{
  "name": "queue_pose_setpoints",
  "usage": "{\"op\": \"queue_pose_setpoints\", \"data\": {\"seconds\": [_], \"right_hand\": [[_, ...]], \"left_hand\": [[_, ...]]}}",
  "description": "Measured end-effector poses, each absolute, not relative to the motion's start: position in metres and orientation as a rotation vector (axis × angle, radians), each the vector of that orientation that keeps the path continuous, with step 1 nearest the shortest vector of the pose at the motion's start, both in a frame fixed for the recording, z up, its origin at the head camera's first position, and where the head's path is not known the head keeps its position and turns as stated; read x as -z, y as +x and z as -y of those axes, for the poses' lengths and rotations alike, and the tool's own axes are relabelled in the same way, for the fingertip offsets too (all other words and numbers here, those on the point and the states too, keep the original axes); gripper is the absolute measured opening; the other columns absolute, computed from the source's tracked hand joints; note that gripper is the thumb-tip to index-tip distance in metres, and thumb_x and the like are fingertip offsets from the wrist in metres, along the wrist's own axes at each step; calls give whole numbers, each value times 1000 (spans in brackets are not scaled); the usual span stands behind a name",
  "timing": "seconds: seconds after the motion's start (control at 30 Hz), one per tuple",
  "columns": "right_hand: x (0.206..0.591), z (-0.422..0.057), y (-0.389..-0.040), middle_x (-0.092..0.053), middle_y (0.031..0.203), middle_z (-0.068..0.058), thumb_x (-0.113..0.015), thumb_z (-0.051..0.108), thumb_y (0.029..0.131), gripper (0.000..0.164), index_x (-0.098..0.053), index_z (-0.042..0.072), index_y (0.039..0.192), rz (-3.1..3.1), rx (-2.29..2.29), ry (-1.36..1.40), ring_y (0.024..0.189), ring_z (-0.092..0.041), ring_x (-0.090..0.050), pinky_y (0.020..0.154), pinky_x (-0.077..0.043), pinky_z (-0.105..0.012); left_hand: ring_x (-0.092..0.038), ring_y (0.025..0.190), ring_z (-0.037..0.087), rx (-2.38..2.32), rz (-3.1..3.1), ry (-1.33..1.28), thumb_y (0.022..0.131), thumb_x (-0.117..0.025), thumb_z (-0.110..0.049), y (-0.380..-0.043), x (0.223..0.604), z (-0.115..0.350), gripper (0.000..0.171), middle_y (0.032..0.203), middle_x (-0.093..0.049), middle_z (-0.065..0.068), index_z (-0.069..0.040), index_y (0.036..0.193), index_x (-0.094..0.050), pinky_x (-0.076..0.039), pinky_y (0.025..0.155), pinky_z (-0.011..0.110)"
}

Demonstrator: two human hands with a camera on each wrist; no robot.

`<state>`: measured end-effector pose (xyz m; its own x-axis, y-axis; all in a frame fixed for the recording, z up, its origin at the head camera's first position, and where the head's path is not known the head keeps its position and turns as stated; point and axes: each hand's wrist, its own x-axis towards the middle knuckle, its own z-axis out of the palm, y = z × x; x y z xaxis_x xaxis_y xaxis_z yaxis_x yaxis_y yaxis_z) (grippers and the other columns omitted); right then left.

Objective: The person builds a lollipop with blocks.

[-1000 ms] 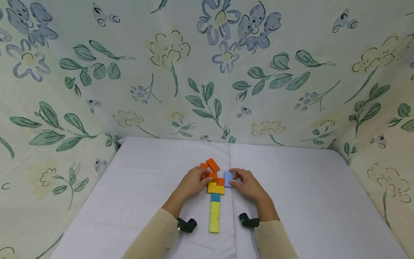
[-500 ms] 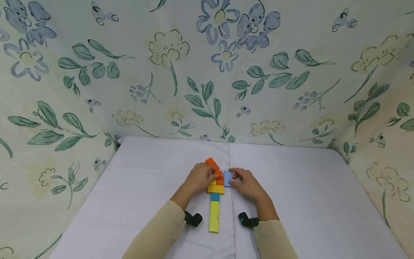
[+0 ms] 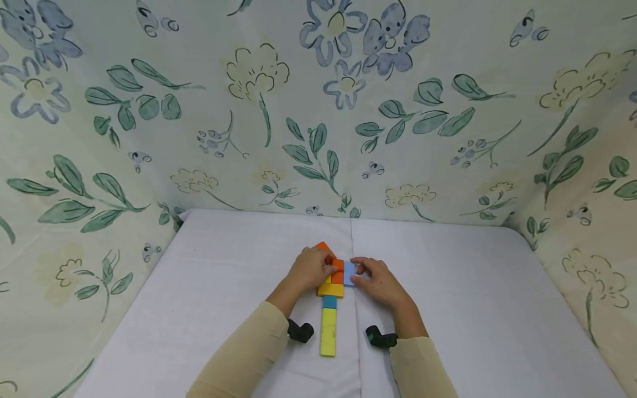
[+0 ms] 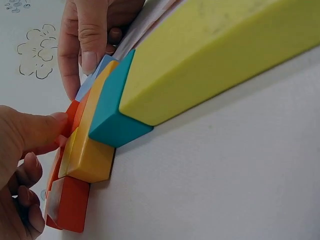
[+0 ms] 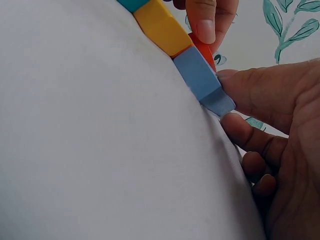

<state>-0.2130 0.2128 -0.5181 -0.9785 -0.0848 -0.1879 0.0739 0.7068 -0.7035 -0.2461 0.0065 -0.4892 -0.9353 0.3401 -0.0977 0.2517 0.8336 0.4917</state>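
Note:
In the head view my left hand [image 3: 306,271] pinches a small orange-red block [image 3: 339,265] between thumb and fingers, on the far part of a flat row of blocks. My right hand [image 3: 382,283] holds the right side of a light blue block [image 3: 349,274], thumb on one end, as the right wrist view also shows. Toward me the row runs through an amber block [image 3: 330,289], a teal block [image 3: 329,302] and a long yellow-green block [image 3: 328,331]. Another red block [image 4: 72,202] sits at the row's left in the left wrist view. My left fingers hide part of the far blocks.
One more orange block [image 3: 323,246] lies tilted just beyond my left fingers. A white cloth [image 3: 239,243] with a crease covers the table. Behind it hangs a floral curtain [image 3: 269,116]. A black wrist camera [image 3: 301,331] sits near my left cuff.
My left hand has moved right with the orange-red block, from above the yellow piece to beside the blue block; the block has turned lengthwise. My right hand stays at the blue block.

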Motion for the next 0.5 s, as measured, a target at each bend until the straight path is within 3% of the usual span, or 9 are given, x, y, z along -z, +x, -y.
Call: {"op": "queue_pose_setpoints", "data": {"seconds": [0.27, 0.5], "right_hand": [[517, -212, -213, -56, 109, 2, -72, 30, 95, 46, -60, 27, 139, -2707, 1128, 1, 113, -22, -46, 98, -46, -48], [518, -213, -213, -56, 109, 1, -72, 30, 95, 45, -60, 28, 138, -2705, 1131, 5, 113, -23, -46, 99, -46, -48]], "left_hand": [[-51, 103, 19, -753, -2802, 448, 96, -71, -39, -245, 492, -6, 35, 111, -69, -4, -20, 125, -72, -50, 89, 33], [-51, 101, 18, -812, -2782, 464, 98, -69, -34, -245, 494, -2, 29, 105, -66, -3, -20, 123, -73, -51, 84, 31]]}}
